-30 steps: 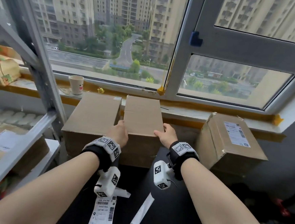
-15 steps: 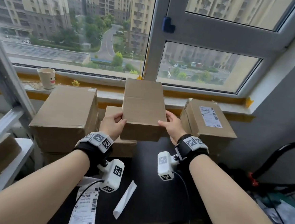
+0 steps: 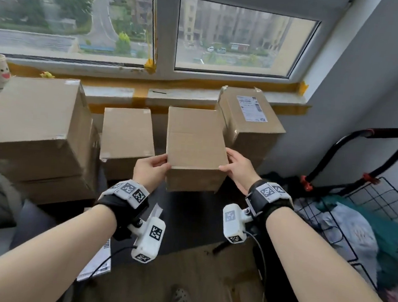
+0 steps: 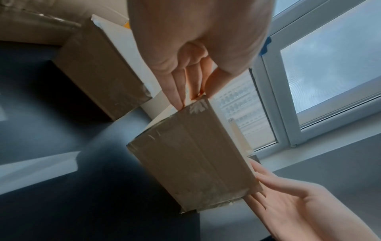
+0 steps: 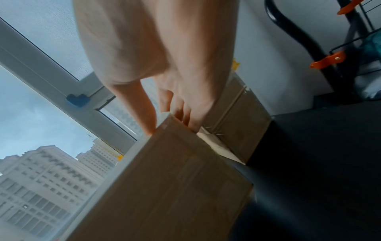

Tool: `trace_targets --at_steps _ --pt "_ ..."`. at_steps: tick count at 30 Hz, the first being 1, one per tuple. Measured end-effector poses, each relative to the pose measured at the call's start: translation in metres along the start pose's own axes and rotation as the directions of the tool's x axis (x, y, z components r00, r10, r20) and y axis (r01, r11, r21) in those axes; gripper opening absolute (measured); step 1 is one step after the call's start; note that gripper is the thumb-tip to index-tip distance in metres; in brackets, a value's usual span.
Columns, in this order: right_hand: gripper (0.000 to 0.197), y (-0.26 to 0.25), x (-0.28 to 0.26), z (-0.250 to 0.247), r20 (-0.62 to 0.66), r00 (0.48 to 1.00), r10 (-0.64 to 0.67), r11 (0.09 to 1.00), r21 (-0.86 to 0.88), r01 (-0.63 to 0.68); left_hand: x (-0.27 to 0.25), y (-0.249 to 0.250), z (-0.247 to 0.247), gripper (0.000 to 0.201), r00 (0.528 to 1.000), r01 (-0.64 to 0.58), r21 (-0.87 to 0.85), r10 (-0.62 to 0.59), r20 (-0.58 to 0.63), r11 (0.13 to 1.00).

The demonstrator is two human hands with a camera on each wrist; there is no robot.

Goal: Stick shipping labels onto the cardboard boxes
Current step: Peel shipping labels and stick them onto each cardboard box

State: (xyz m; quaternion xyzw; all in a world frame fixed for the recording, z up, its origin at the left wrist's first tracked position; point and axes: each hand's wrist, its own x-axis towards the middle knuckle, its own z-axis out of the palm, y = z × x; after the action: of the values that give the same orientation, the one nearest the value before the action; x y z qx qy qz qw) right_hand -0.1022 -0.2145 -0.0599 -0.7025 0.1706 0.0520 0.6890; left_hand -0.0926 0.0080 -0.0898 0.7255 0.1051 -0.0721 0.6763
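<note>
Now, entries from largest thing to smallest.

Table: dark table (image 3: 188, 219) lies below the grip; the cartons stand on its far side, under the window sill.
Big carton: large plain box (image 3: 36, 123), far left of the grip, stacked on another; no label seen on its top.
Labelled carton: box (image 3: 248, 116) just beyond and right of the grip, white label already on its top face.
Middle carton: smaller plain box (image 3: 127, 131) just left of the grip, top bare.
Held box: plain cardboard box (image 3: 194, 148) between the two hands, apparently lifted clear of the table, though contact underneath is hidden. Brown, taped seams, one crease across the top, no label. Long axis runs away from the body toward the window.
Left hand: left hand (image 3: 150, 170) grips the near left corner, thumb on top, fingers (image 4: 175, 88) laid flat down the side.
Right hand: right hand (image 3: 238, 169) grips the near right corner, thumb on top, fingers (image 5: 185, 117) curled against the side.
Key relation: both grips sit at the near end, so the box's weight hangs forward of them; neither hand is nearer.
Label sheet: printed sheet (image 3: 98, 262) on the table, behind and below the left wrist; judged the next pick, left hand closer.
</note>
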Motion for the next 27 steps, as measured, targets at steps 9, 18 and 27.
trace_targets --at_steps 9,18,27 --pt "0.065 0.057 -0.005 -0.001 0.071 0.984 0.162 0.985 0.054 -0.166 -0.007 -0.058 -0.007 0.038 0.992 0.128 0.048 -0.129 0.018 0.991" --pt "0.073 0.091 0.012 -0.004 0.026 0.983 0.183 0.973 -0.148 -0.178 -0.014 -0.070 0.005 0.046 0.985 0.169 0.019 -0.170 0.028 0.985" --pt "0.060 0.074 0.008 0.004 -0.024 0.998 0.064 0.817 -0.574 -0.066 -0.005 -0.072 0.006 0.041 0.997 0.038 0.393 -0.063 0.050 0.919"
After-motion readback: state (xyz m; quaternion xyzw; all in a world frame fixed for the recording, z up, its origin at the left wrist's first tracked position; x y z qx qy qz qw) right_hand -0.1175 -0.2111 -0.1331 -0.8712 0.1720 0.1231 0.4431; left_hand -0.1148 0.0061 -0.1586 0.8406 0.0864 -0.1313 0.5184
